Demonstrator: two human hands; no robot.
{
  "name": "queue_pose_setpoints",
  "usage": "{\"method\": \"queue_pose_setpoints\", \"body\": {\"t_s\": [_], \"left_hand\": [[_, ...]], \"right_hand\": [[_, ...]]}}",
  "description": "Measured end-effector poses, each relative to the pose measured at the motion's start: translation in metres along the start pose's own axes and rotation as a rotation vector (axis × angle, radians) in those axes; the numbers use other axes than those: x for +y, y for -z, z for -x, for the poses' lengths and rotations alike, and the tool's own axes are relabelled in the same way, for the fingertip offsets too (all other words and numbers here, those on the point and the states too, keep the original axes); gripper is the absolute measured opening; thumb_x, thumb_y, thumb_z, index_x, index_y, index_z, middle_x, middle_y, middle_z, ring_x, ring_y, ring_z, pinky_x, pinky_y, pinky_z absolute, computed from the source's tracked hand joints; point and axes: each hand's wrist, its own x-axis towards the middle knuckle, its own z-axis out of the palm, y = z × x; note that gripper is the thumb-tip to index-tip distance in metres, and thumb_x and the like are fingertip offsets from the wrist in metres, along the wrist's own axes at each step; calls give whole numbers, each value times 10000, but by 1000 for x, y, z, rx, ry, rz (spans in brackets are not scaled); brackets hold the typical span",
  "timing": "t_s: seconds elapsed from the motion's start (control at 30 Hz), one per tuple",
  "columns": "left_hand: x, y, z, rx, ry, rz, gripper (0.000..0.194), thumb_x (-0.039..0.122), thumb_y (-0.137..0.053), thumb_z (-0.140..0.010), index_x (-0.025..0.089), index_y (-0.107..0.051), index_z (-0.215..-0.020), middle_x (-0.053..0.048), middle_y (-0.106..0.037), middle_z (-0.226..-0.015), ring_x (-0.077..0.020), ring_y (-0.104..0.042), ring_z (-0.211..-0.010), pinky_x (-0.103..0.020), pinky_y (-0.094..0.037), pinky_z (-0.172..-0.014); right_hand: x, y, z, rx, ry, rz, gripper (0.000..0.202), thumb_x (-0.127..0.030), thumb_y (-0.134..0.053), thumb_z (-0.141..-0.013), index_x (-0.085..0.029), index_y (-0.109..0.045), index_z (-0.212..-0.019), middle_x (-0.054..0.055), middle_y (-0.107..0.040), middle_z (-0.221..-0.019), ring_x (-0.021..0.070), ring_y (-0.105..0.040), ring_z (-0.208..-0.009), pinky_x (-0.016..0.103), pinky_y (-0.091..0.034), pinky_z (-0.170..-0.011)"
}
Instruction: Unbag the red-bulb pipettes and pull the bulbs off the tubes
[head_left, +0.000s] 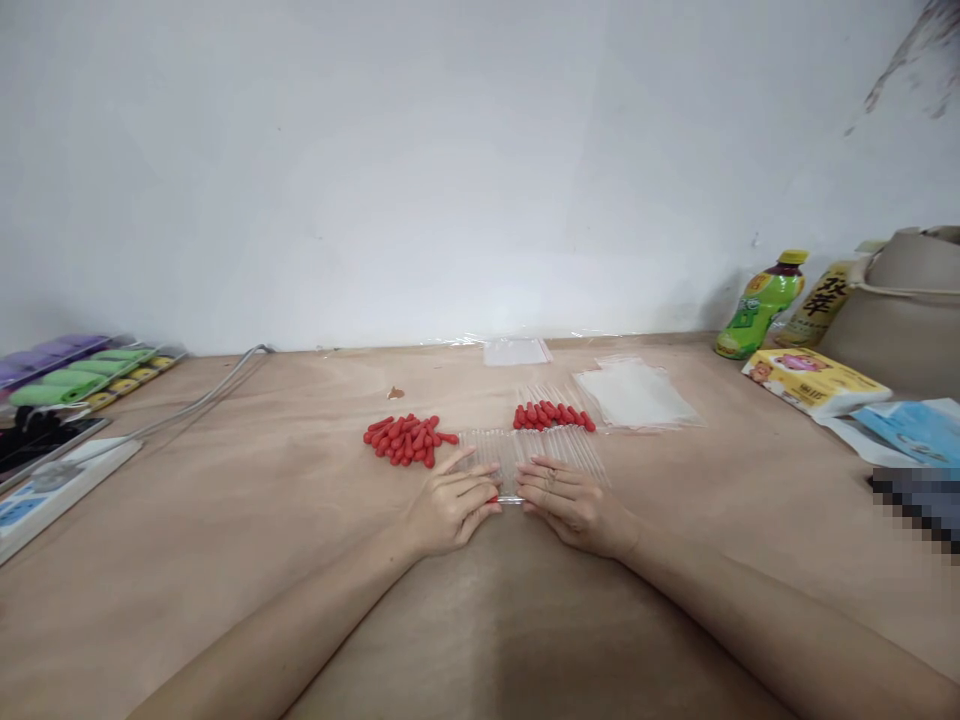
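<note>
My left hand [452, 505] and my right hand [574, 505] face each other near the table's front. Between their fingertips runs a narrow clear plastic strip [511, 500], gripped at both ends. A bit of red shows at my left fingertips. Under and beyond the fingers lies a row of clear, thin plastic tubes or sleeves [506, 447]. Small red club-shaped pieces [405, 438] form a heap beyond my left hand. Beyond my right hand, more red pieces [551, 414] lie lined up over the clear plastic.
Clear, whitish plastic bags [637, 393] lie at the back right, near a white sheet [516, 351]. Farther right are a green bottle [761, 305], a yellow tissue pack [814, 380] and a beige bag [900, 310]. A power strip [67, 490] and cable [217, 385] occupy the left.
</note>
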Motion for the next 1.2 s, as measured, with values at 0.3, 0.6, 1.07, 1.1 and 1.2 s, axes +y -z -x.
{"method": "queue_pose_setpoints", "body": {"t_s": [0.3,0.6,1.07,1.1,1.2], "left_hand": [[-6,6,8,89,42,1,112,174,-488,-829,180,-594,-861,-28,-696,-846,-170,-608,-969,-405,-357,-986],[-19,7,10,283,246,-9,226,209,-511,-829,200,-596,-1037,-45,-536,-812,-127,-526,-741,-254,-470,-632],[-87,86,5,447,885,37,393,372,-569,-736,175,-525,-1074,-14,-557,-798,-97,-523,-630,-234,-453,-588],[-90,86,8,409,914,39,389,392,-583,-718,169,-533,-1032,-15,-569,-795,-95,-514,-606,-228,-438,-560],[-96,83,15,284,959,9,375,434,-594,-692,164,-534,-946,-19,-600,-796,-99,-499,-573,-224,-403,-522]], "right_hand": [[8,8,7,41,-56,-2,257,-112,-460,-831,-170,-574,-1054,65,-665,-967,164,-585,-986,358,-474,-894],[21,0,3,46,-519,307,205,-225,-459,-840,-208,-645,-925,23,-615,-688,154,-530,-706,298,-353,-682],[18,-13,-10,53,-473,367,171,-179,-484,-788,-202,-653,-786,8,-623,-612,146,-509,-646,306,-269,-657],[18,-14,-10,46,-475,366,170,-181,-486,-788,-202,-654,-797,9,-622,-611,147,-509,-651,307,-267,-662],[15,-16,-10,-1,-488,365,156,-218,-508,-783,-197,-656,-830,6,-611,-599,147,-502,-649,311,-263,-672]]}}
